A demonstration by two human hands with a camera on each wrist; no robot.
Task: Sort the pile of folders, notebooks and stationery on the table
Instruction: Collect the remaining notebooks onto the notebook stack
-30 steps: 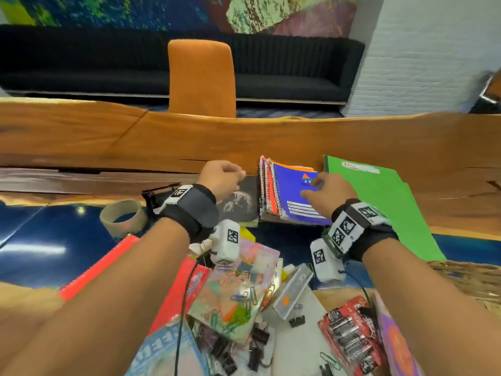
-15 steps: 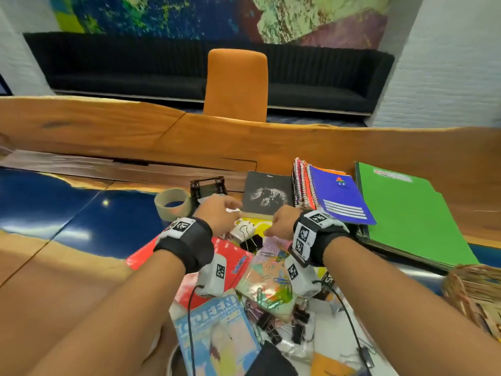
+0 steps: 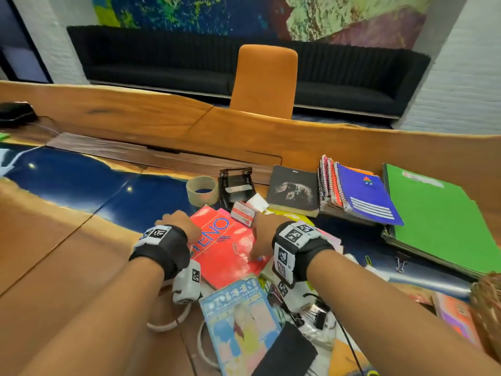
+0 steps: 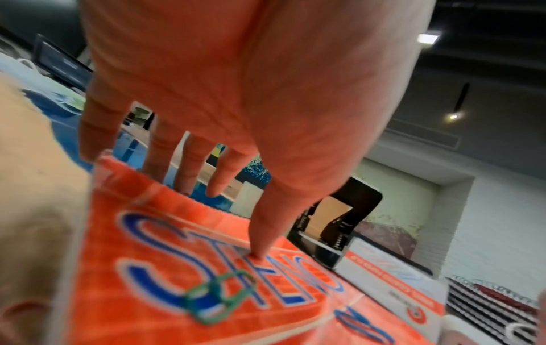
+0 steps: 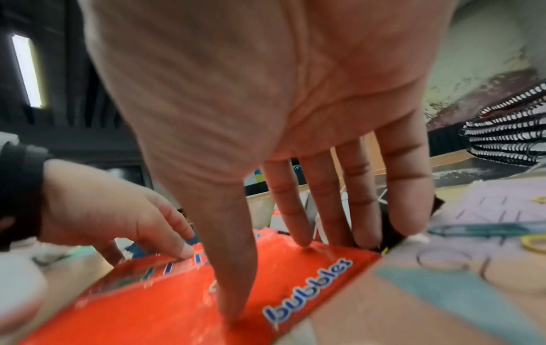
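From the head camera, both hands sit on a red steno notebook (image 3: 225,248) lying on top of the pile near the front of the surface (image 3: 81,256). The left hand (image 3: 177,222) is at the notebook's far left corner, the right hand (image 3: 264,236) at its right edge. A paper clip (image 3: 235,248) lies on the cover. Beyond the pile a tape roll (image 3: 202,189), a hole punch (image 3: 236,184), a black notebook (image 3: 294,189), a stack of spiral notebooks (image 3: 357,195) and green folders (image 3: 439,215) lie side by side.

In the left wrist view, the left hand's (image 4: 236,93) grip pinches the red notebook (image 4: 207,268): thumb tip pressed on the cover, fingers (image 4: 189,163) going behind the far edge. A green clip (image 4: 218,301) rests on the lettering.

In the right wrist view, the right hand's (image 5: 280,105) grip is open, with straight fingers: thumb and forefinger tips press the red cover (image 5: 192,298), the other fingers (image 5: 404,186) reach past its edge.
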